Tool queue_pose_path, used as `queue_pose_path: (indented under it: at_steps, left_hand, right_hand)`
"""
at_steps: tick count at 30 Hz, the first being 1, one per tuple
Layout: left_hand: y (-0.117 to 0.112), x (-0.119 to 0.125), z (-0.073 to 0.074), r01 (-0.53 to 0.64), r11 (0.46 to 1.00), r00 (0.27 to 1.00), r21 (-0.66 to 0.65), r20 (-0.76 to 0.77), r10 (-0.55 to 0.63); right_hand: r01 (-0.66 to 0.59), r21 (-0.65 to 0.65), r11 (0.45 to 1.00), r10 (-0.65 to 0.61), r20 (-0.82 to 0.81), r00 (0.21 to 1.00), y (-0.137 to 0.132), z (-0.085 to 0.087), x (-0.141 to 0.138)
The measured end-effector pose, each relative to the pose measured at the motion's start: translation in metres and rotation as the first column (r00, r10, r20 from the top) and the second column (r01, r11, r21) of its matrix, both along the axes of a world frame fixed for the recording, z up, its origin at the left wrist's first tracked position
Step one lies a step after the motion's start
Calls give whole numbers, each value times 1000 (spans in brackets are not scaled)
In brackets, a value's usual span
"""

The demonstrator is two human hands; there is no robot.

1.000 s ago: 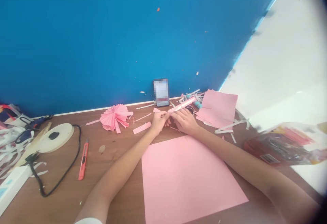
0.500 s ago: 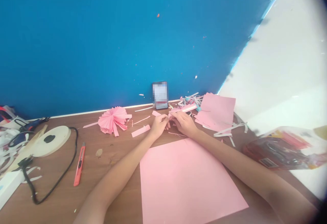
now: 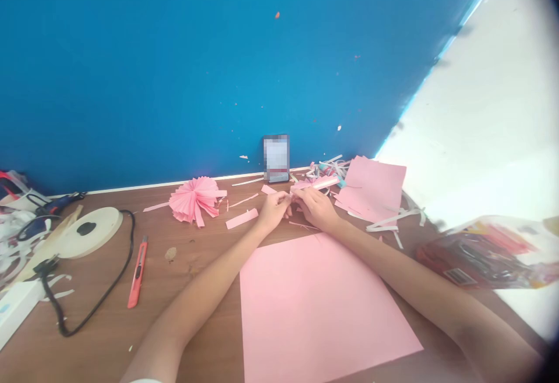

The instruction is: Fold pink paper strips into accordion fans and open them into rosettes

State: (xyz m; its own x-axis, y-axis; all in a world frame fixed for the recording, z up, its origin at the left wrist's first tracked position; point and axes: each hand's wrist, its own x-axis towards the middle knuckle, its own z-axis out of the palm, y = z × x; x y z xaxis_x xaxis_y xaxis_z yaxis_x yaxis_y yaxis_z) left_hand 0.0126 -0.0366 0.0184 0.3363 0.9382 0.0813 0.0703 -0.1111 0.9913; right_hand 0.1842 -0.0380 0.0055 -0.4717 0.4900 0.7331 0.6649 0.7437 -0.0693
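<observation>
My left hand [image 3: 273, 209] and my right hand [image 3: 315, 206] meet beyond the far edge of a large pink paper sheet [image 3: 323, 307]. Their fingertips are pinched together on a small piece of pink paper [image 3: 291, 194], mostly hidden by the fingers. Just past my right hand lies a pleated pink paper piece [image 3: 321, 183]. To the left of my hands sits a fan-folded pink paper rosette [image 3: 194, 201], with a cut pink strip [image 3: 241, 219] between it and my left hand.
A phone [image 3: 276, 159] leans on the blue wall. Pink sheets [image 3: 375, 188] and paper scraps lie at the back right, beside a clear plastic bag [image 3: 493, 255]. On the left are a red cutter knife [image 3: 138, 272], a roll of white tape [image 3: 98, 231] and a black cable [image 3: 107, 304].
The view has shifted slightly, so most things sit a little higher in the picture. Both hands stay together in the same pinch on the small pink paper.
</observation>
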Motion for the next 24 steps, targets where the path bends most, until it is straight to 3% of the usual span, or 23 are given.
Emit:
queue_pose_path:
  at_steps: [8, 24]
  left_hand:
    - [0, 1, 0, -22, 1000, 999, -11, -44, 21]
    - [2, 1, 0, 18, 1000, 999, 11, 36, -18]
  right_hand:
    - [-3, -27, 1000, 3, -7, 1000, 1, -3, -1]
    - [-9, -55, 998, 6, -58, 998, -1, 1, -2]
